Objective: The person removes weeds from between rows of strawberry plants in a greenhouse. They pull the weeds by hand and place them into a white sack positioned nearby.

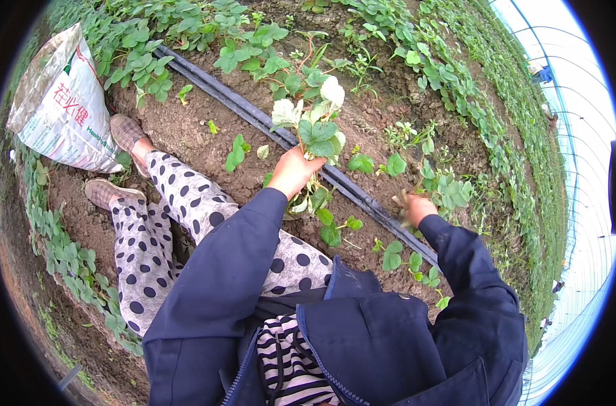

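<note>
My left hand [293,171] is closed around a bunch of strawberry plants [319,133]. Their leaves, some showing pale undersides, stand up above the fist, and stems and more leaves hang below it. Off to the right, my right hand [420,209] grips a leafy strawberry plant [452,192] low down, near the soil. A blurred brownish tuft, perhaps its roots, sticks out on the left of those fingers. Between the hands a black drip hose [356,190] runs diagonally over the bare soil. Small strawberry seedlings [391,256] grow along both sides of it.
A white woven plastic sack [67,109] with printing stands open at the left, beside my shoes [127,133]. Dense rows of strawberry plants [470,96] stretch along the right and top. Beyond them curves the greenhouse film wall [587,127] with its hoops.
</note>
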`<state>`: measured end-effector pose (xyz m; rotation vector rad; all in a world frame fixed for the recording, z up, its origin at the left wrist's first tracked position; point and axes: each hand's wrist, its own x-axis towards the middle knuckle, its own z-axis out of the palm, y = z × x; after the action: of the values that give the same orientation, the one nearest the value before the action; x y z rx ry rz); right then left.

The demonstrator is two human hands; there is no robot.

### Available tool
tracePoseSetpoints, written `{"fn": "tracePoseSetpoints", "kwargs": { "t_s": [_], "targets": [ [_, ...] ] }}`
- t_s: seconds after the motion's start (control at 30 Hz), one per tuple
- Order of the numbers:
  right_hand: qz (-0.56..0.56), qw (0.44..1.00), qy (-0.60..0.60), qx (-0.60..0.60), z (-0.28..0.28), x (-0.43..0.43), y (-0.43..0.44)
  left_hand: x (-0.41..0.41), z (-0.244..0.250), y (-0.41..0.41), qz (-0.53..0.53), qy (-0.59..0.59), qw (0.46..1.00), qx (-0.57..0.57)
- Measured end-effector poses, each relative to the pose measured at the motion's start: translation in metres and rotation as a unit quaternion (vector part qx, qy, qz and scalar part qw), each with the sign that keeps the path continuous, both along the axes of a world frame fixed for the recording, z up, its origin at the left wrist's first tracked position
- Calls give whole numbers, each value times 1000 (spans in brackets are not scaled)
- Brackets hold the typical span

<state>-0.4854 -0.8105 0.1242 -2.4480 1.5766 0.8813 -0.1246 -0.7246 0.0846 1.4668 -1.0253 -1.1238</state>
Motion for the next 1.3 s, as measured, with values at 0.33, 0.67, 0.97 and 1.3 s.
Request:
{"fn": "tracePoseSetpoints", "kwargs": {
  "t_s": [0.33,0.67,0.97,1.3],
  "targets": [
    [-45,988,60,-134,-22,-34,2,5,9,6,-18,-1,999,41],
    [-77,992,69,-78,-46,-29,-8,3,8,4,-19,-6,999,47],
    [92,982,-8,-165,-31,-75,9,1,-5,3,-4,-40,999,3],
    [45,979,110,-169,-44,-55,-15,5,0,4,-10,-53,998,28]
  ]
}}
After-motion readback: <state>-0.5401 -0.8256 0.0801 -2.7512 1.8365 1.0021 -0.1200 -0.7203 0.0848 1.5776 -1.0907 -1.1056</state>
